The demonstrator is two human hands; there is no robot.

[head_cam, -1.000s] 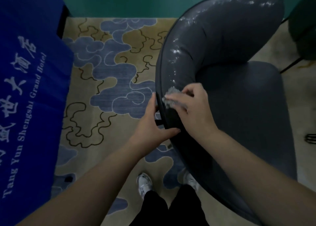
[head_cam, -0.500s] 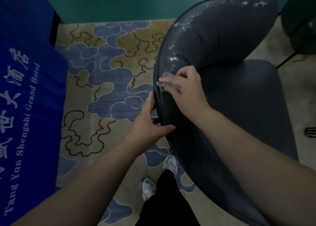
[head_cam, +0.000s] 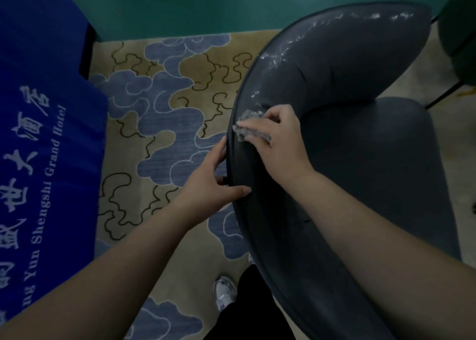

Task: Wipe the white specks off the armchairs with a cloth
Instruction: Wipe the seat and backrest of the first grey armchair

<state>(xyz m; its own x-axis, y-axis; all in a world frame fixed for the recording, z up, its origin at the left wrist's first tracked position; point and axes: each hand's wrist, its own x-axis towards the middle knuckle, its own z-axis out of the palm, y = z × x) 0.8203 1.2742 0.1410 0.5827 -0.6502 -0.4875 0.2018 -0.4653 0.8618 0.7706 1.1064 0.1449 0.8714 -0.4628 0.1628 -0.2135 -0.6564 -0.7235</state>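
Observation:
A dark grey armchair (head_cam: 360,174) with a curved back fills the right of the head view. White specks (head_cam: 279,53) run along the top of its backrest, from just above my hand up to the far right end. My right hand (head_cam: 277,138) presses a small grey cloth (head_cam: 248,128) against the backrest's left rim, fingers curled over it. My left hand (head_cam: 208,182) holds the chair's outer edge lower down, thumb lying on the upholstery and fingers behind the rim.
A blue cloth with white hotel lettering (head_cam: 38,146) hangs at the left. A patterned tan and blue carpet (head_cam: 167,123) covers the floor. A green wall (head_cam: 193,4) stands behind. Another dark green seat (head_cam: 461,43) sits at the far right. My shoe (head_cam: 225,292) is below.
My right hand has slid the cloth up along the backrest rim toward the specks. My left hand stays on the chair's edge. My feet have shifted.

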